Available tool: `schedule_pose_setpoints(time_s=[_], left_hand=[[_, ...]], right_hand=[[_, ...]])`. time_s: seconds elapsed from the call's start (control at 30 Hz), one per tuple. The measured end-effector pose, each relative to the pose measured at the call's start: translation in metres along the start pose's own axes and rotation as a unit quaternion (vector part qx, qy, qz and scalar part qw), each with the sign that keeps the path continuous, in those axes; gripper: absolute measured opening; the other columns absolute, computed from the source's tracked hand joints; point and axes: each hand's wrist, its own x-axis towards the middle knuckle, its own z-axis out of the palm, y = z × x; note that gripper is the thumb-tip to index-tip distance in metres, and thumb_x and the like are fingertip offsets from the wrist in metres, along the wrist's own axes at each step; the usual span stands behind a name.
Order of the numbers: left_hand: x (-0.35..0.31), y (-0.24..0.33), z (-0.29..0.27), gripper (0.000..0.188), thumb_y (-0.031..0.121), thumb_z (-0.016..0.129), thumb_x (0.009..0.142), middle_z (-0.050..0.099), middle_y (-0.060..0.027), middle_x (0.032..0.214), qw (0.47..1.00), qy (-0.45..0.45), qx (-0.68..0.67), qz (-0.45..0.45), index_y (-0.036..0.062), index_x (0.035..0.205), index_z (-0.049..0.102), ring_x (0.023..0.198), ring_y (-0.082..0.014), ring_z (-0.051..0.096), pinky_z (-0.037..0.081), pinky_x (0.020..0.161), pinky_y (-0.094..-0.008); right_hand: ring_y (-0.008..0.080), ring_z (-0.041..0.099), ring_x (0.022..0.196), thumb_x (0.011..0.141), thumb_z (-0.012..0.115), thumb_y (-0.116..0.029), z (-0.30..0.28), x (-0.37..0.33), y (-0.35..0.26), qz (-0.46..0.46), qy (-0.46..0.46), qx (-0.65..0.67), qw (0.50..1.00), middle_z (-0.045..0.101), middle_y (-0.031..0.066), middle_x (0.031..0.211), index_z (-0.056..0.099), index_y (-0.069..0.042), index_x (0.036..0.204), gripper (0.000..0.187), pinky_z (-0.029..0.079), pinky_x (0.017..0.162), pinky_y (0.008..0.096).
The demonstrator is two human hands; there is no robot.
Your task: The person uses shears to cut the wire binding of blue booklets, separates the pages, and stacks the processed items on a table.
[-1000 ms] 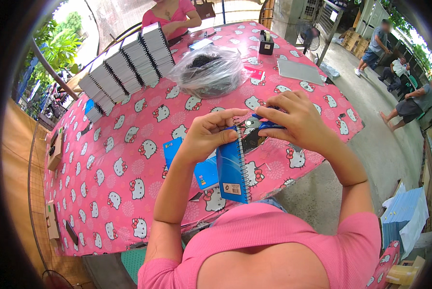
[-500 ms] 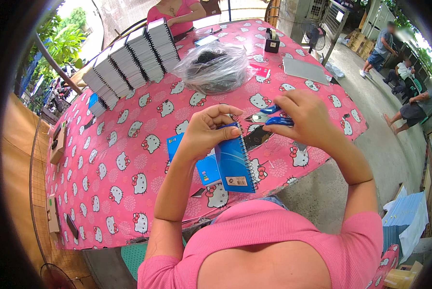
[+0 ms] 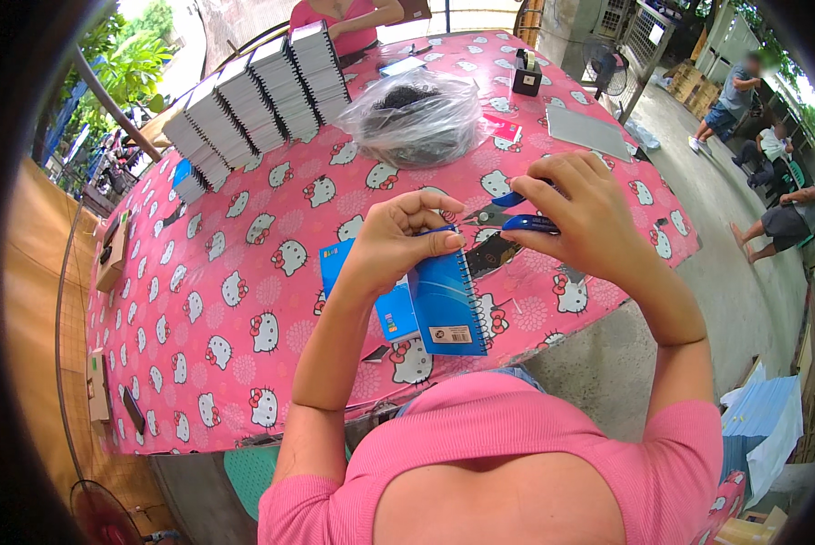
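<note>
My left hand (image 3: 391,243) pinches the upper end of a blue spiral notebook (image 3: 446,300) between thumb and fingers. Its dark wire coil runs down the right side, and a pale label sits near the lower edge. In my right hand (image 3: 600,218) is a pair of pliers with blue handles (image 3: 533,223). The metal jaws point left, close to the top of the coil; whether they touch the wire I cannot tell. Partly behind the held notebook, other blue notebooks (image 3: 397,314) lie on the table.
The table wears a pink patterned cloth (image 3: 271,363). Stacks of spiral-bound books (image 3: 253,104) stand far left, beside a clear plastic bag of black coils (image 3: 417,118). A tape dispenser (image 3: 526,73) and a grey sheet (image 3: 587,133) lie beyond. A person (image 3: 353,23) sits opposite; others are at right.
The pliers have tilted a little in my right hand, with the jaws still near the coil's upper end. My left hand keeps its hold on the notebook. The whole view has shifted slightly.
</note>
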Motion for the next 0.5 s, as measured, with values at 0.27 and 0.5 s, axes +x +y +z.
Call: schedule_pose_setpoints(time_s=[0.27, 0.5], left_hand=[[-0.004, -0.004, -0.001, 0.036, -0.001, 0.072, 0.074, 0.065, -0.0036, 0.083, 1.0, 0.008, -0.006, 0.0, -0.0021, 0.107, 0.058, 0.073, -0.0072, 0.06, 0.048, 0.065, -0.0202], [-0.002, -0.008, 0.001, 0.034, -0.003, 0.072, 0.07, 0.065, -0.0044, 0.082, 0.996, 0.038, 0.083, 0.019, -0.0009, 0.102, 0.061, 0.074, -0.0074, 0.059, 0.049, 0.065, -0.022]], right_hand=[[0.0221, 0.055, 0.083, 0.062, 0.076, -0.03, 0.007, 0.001, -0.005, -0.003, -0.025, 0.017, 1.0, 0.055, 0.005, 0.092, 0.057, -0.009, 0.096, 0.044, 0.043, 0.075, 0.0362], [0.0272, 0.057, 0.083, 0.067, 0.076, -0.034, 0.014, -0.013, 0.0, 0.048, -0.059, 0.104, 0.992, 0.056, 0.0089, 0.089, 0.06, -0.006, 0.092, 0.041, 0.046, 0.07, 0.038]])
